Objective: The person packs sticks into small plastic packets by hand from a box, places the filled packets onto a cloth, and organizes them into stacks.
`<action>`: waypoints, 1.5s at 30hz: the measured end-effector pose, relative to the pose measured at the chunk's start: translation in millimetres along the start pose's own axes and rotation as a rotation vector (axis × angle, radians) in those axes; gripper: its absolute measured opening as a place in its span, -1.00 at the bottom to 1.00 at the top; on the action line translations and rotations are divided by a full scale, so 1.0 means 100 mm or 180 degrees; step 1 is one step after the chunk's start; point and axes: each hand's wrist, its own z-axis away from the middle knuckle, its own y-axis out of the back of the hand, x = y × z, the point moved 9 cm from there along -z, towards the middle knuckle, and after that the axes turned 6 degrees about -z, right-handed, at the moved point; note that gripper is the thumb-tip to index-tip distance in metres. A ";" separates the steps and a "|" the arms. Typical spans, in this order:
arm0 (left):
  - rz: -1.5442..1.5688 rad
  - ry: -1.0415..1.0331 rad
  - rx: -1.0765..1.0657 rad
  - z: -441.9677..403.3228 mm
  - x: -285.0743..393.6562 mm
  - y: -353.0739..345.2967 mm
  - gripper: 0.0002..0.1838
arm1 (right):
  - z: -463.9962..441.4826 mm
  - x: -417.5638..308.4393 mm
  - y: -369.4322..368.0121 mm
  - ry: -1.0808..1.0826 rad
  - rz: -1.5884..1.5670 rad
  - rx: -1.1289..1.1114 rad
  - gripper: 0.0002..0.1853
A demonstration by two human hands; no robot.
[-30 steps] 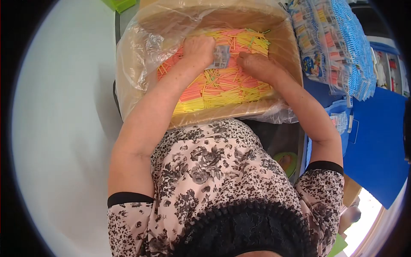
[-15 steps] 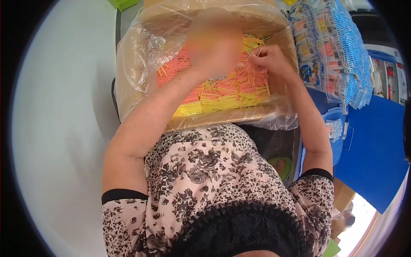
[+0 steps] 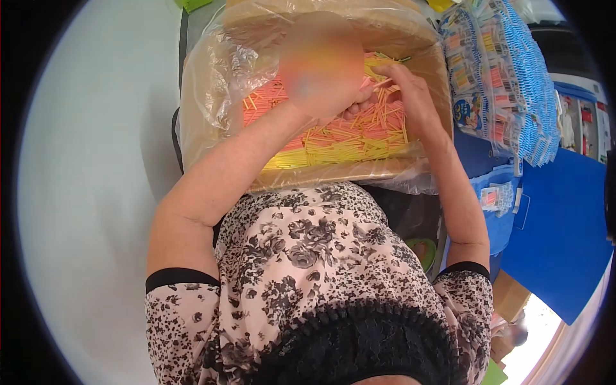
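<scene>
Head view: right hand (image 3: 414, 96) pinches sticks (image 3: 384, 82), three o'clock from the left hand (image 3: 337, 102), whose blurred hold I cannot tell.

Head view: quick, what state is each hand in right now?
Left hand: partly blurred, visible fingers curled; grip cannot be told.
Right hand: fingers bent at the coloured sticks; whether it holds any is unclear.

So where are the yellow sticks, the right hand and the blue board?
Yellow sticks (image 3: 287, 159): head view, pile's near-left part.
Right hand (image 3: 417, 98): head view, its back.
Blue board (image 3: 557, 234): head view, its flat face.
</scene>
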 end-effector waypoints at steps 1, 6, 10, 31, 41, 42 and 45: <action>0.0049 -0.0039 0.0107 0.00 0.01 0.03 -0.79 | 0.01 -0.06 0.04 0.0160 0.0051 0.0204 -0.71; -0.0042 -0.0216 0.0298 -0.02 0.05 0.13 -0.77 | -0.06 0.05 0.03 -0.0209 -0.0320 -0.0021 -0.68; -0.0157 -0.0338 0.0512 -0.01 0.11 0.19 -0.75 | -0.08 -0.34 0.12 0.1396 0.1208 -0.0249 -0.63; 0.1618 -0.1663 0.0658 0.08 0.41 0.52 -0.80 | 0.05 0.13 -0.41 -0.0476 -0.0406 -0.0518 -0.77; 0.0985 -0.0793 0.1143 0.07 0.27 0.37 -0.79 | -0.15 0.05 -0.40 -0.0099 0.0724 -0.0585 -0.82; 0.1047 -0.0870 0.1334 0.09 0.29 0.46 -0.79 | -0.18 0.12 -0.36 -0.0101 0.0730 -0.0595 -0.82; 0.1083 -0.1001 0.1422 0.08 0.32 0.54 -0.78 | -0.18 0.39 -0.34 0.1049 0.3456 -0.0886 -0.92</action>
